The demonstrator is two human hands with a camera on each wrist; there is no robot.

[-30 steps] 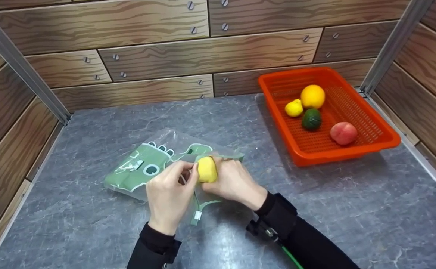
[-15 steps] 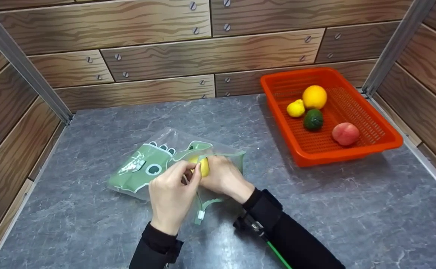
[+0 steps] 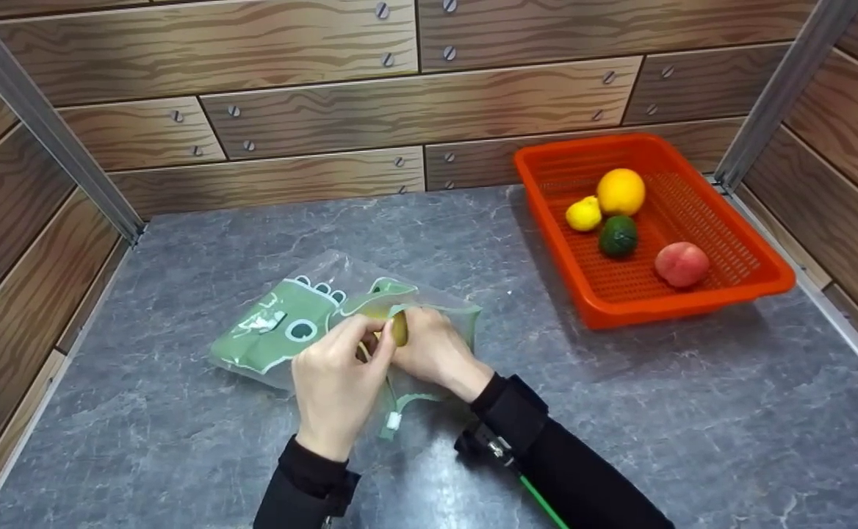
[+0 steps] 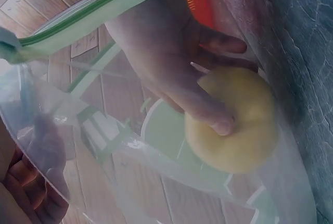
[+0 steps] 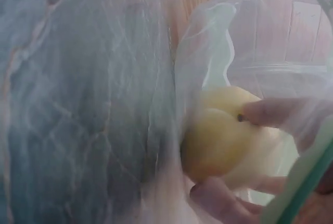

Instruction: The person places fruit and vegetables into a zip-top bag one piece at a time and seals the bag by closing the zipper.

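A clear zip bag (image 3: 253,345) printed with a green cartoon figure lies on the table, its green-edged mouth toward me. My left hand (image 3: 333,378) pinches the edge of the mouth between thumb and fingers. Through that mouth reaches my right hand (image 3: 436,349), gripping a yellow apple (image 5: 218,140) inside the bag. Both wrist views show the fruit through the film; in the left one the thumb lies across the apple (image 4: 244,130). From the head view, hands and bag edge hide most of it. A white slider (image 3: 394,421) hangs at the near end of the zip strip.
An orange-red plastic basket (image 3: 583,290) stands at the back right. In it are a yellow orange (image 3: 621,192), a lemon (image 3: 584,214), an avocado (image 3: 618,236) and a peach (image 3: 682,264). Wood-patterned walls (image 3: 311,125) enclose the grey marbled table (image 3: 179,455) on three sides.
My right hand has carried the apple left and down from above the bag's mouth to inside it. The left hand has kept its pinch on the bag's edge, nearly in place.
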